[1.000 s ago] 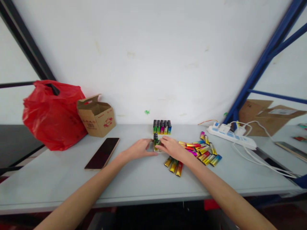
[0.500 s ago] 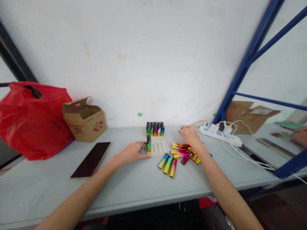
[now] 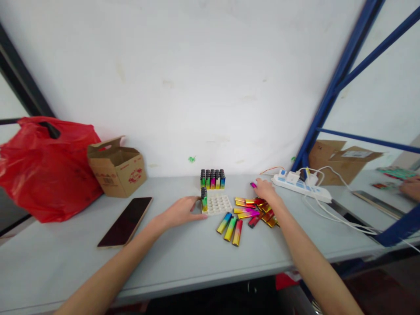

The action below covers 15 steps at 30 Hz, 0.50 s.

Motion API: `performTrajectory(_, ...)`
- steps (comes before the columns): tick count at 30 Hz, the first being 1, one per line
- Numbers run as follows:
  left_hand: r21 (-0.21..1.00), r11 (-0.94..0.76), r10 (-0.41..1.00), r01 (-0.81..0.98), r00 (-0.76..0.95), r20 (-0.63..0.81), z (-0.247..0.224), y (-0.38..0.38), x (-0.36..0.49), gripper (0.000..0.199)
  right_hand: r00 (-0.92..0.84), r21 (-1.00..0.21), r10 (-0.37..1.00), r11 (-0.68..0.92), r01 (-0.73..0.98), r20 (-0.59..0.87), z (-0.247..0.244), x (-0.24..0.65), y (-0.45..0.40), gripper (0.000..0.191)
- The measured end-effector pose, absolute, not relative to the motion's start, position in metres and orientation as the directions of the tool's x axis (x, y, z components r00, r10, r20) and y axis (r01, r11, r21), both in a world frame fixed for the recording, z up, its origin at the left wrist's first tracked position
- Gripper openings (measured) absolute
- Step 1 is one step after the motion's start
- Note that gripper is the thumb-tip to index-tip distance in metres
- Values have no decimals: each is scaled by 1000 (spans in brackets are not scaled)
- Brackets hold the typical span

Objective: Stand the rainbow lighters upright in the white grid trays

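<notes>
My left hand (image 3: 184, 211) grips the left end of a white tray with rows of round holes (image 3: 219, 204), thumb at its front corner and fingers behind. A short row of black-topped lighters (image 3: 204, 200) stands upright along the tray's left side. Past the pile's far edge, my right hand (image 3: 265, 190) is closed on a magenta lighter (image 3: 253, 185), of which one end shows at the fingertips. Below that hand lies a loose pile of shiny gold, red and magenta lighters (image 3: 246, 213). Three lighters (image 3: 231, 229) lie side by side in front of the tray.
Behind the tray stands a block of upright lighters (image 3: 213, 180). A phone (image 3: 126, 222), an open carton (image 3: 118, 168) and a red bag (image 3: 55, 168) are at left. To the right are a power strip (image 3: 302, 188) with cables, a blue frame (image 3: 341, 78) and another person's hand (image 3: 411, 188).
My right hand has closed on a magenta lighter and raised it slightly off the pile's far side. My left hand stays at the tray. The view has shifted a little.
</notes>
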<state>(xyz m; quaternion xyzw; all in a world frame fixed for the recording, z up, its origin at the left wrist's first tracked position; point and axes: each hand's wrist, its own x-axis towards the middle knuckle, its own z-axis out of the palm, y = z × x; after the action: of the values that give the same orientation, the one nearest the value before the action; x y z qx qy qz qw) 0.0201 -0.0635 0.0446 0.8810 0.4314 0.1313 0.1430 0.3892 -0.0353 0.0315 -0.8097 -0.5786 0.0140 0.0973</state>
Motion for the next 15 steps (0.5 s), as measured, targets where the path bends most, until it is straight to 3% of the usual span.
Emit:
performTrajectory(7, 347, -592, 793, 727, 602, 91, 47, -67, 21, 60, 138, -245, 971, -88, 966, 194, 37, 366, -37, 29)
performTrajectory(9, 340, -595, 791, 728, 605, 88, 48, -67, 22, 60, 73, -375, 962, 33, 927, 264, 40, 360, -38, 27)
performTrajectory(11, 332, -602, 787, 726, 610, 93, 48, -67, 22, 60, 56, -579, 953, 134, 804, 297, 40, 352, -37, 25)
performTrajectory(13, 325, -608, 783, 725, 614, 96, 48, -67, 22, 60, 65, -765, 964, 164, 623, 260, 37, 342, -37, 21)
performTrajectory(15, 321, -610, 783, 725, 614, 100, 46, -66, 21, 61, 47, -873, 977, 165, 459, 209, 33, 330, -38, 20)
